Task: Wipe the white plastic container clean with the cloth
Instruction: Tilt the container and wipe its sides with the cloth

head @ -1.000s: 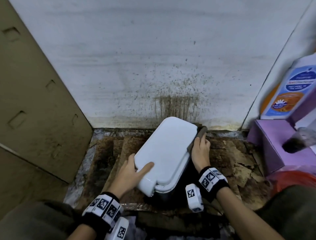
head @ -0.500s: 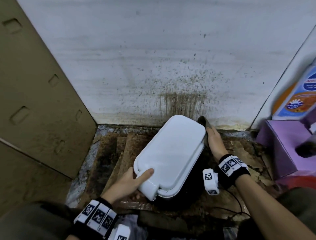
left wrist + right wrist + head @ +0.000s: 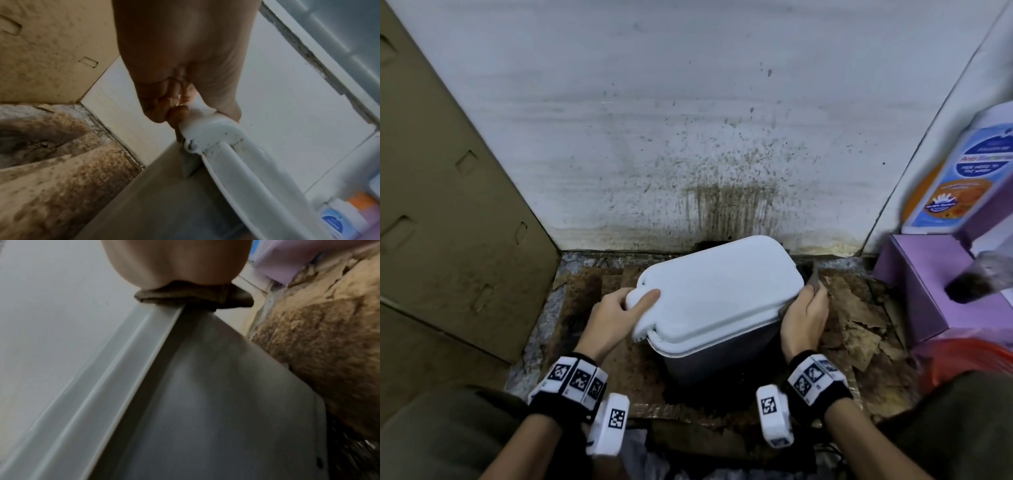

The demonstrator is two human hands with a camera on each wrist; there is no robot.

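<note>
- White plastic container (image 3: 719, 294): stands on stained, torn cardboard (image 3: 859, 329) on the floor, close to the base of a spattered white wall (image 3: 688, 120). Its lid is closed and faces up toward the head camera; the grey body below the lid is visible in the head view and in both wrist views.
- Left hand (image 3: 616, 318): grips the rounded hinge corner at the left end of the lid. The thumb lies on top of the lid; the fingers (image 3: 164, 104) curl under the hinge piece, as the left wrist view shows. Dark specks are visible around the hinge.
- Right hand (image 3: 804, 315): holds the cloth (image 3: 813, 279) against the right end of the container, at the lid rim. In the right wrist view the cloth (image 3: 193, 296), dark brown and bunched, sits between the palm and the rim edge. The fingers themselves are hidden by the palm and cloth.
- Surroundings: a brown cardboard panel (image 3: 448, 205) leans at the left. A purple box (image 3: 935, 284) stands at the right, with a white bottle (image 3: 962, 181) bearing a blue and orange label above it. A red item (image 3: 969, 359) lies below the box; its kind cannot be determined.
- Both wrists carry black bands with white marker tags.
</note>
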